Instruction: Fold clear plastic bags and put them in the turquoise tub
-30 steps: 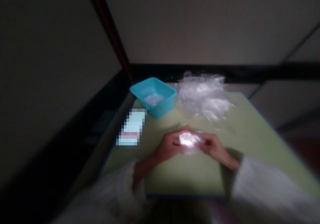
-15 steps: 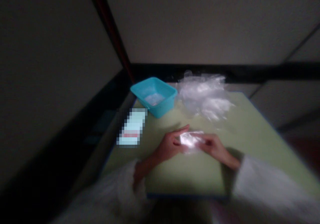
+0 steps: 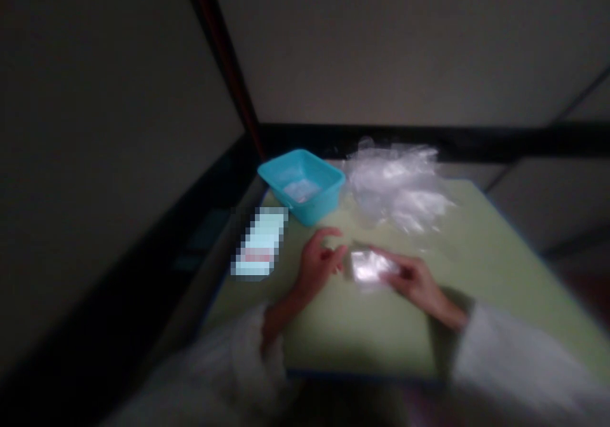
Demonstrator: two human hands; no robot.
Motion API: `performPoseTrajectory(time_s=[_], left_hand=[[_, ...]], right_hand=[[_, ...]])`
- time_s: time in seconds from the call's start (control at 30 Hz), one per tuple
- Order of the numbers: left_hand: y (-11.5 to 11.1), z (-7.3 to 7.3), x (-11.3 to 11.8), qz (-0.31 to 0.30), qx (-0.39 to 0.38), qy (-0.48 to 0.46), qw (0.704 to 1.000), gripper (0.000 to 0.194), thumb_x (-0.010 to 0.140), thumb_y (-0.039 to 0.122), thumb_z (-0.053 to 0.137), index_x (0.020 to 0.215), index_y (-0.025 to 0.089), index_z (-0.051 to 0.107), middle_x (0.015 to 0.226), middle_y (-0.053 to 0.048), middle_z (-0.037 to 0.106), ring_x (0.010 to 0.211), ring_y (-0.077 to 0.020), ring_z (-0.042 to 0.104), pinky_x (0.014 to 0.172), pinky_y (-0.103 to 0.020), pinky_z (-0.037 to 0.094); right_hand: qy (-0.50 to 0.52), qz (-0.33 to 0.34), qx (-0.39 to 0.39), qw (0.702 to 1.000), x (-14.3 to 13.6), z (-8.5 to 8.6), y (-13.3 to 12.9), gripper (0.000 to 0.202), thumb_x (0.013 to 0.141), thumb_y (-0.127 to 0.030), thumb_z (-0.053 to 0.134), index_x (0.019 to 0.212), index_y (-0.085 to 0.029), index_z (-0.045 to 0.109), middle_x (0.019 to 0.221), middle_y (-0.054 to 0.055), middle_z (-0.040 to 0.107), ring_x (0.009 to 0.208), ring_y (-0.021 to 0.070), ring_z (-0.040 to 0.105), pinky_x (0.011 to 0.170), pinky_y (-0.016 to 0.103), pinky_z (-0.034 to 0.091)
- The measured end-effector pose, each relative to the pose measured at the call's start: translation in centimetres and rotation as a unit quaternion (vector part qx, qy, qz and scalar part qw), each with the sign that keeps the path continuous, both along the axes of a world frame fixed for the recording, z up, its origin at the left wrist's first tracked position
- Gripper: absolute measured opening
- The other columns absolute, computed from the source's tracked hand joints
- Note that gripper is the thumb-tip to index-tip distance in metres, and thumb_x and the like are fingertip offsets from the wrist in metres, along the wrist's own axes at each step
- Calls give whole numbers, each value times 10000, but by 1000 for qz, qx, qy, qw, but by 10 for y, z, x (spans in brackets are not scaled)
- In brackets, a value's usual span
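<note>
At the centre of the clock, a shiny clear packet (image 3: 366, 267) is catching the light above the near half of the pale green worktop (image 3: 362, 338); the right hand (image 3: 419, 282), at three o'clock from it, is keeping a narrow grip, pinching the packet's near edge between thumb and fingers, while the left hand (image 3: 315, 267), at nine o'clock, is holding nothing visible, its grip standing fairly wide with the fingers curling just beside the packet but apart from it. Towards eleven o'clock a teal basin (image 3: 318, 207) is sitting with some pale contents (image 3: 302, 190), too blurred to name, lying in its bottom. Towards one o'clock a heap of clear plastic (image 3: 395, 185) is spreading near the basin, and a bright pixelated panel (image 3: 261, 246) is glowing beyond the left hand, between nine and ten o'clock
</note>
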State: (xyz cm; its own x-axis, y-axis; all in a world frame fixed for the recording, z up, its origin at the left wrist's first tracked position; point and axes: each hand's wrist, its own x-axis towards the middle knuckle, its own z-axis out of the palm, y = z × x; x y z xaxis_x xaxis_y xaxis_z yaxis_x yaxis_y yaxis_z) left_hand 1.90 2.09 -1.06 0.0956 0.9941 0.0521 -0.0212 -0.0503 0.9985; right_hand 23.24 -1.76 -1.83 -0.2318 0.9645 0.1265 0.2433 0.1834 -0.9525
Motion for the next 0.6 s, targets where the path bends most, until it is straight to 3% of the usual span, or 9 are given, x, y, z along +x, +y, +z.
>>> performPoseTrajectory(time_s=[0.1, 0.27, 0.4, 0.5, 0.6], left_hand=[[7, -1, -3, 49, 25, -21, 998, 237, 728, 329, 640, 864, 169, 529, 548, 66, 526, 363, -58, 465, 355, -150, 319], [22, 0, -11, 94, 31, -57, 993, 258, 724, 337, 660, 855, 183, 500, 559, 83, 499, 362, -49, 446, 360, -155, 301], [41, 5, -26, 175, 40, -96, 979, 296, 710, 373, 681, 796, 199, 458, 505, 107, 442, 353, -39, 393, 353, -150, 252], [58, 11, -39, 209, 38, -118, 970, 322, 712, 415, 663, 758, 206, 421, 489, 110, 422, 365, -41, 388, 364, -151, 260], [73, 14, -46, 198, 24, -129, 971, 348, 692, 448, 661, 679, 194, 424, 471, 95, 420, 366, -44, 394, 366, -161, 261]], right_hand=[[3, -6, -6, 1000, -1, -1, 3, 457, 770, -356, 679, 1210, -246, 620, 883, 25, 725, 489, 94, 470, 410, 210, 392], [33, 9, 0, 999, -16, -1, 10, 452, 765, -360, 673, 1203, -259, 624, 1124, 64, 679, 710, 165, 600, 553, 271, 494], [20, 14, 22, 999, -34, 1, 21, 445, 759, -371, 664, 1188, -255, 638, 1138, 52, 672, 754, 193, 620, 572, 289, 509], [10, 11, 31, 999, -44, 11, 33, 442, 754, -356, 653, 1175, -220, 648, 1086, 69, 691, 693, 182, 610, 563, 295, 501], [1, 16, 34, 999, -51, 31, 48, 417, 746, -338, 640, 1141, -210, 669, 997, 65, 714, 654, 170, 598, 557, 292, 493]])
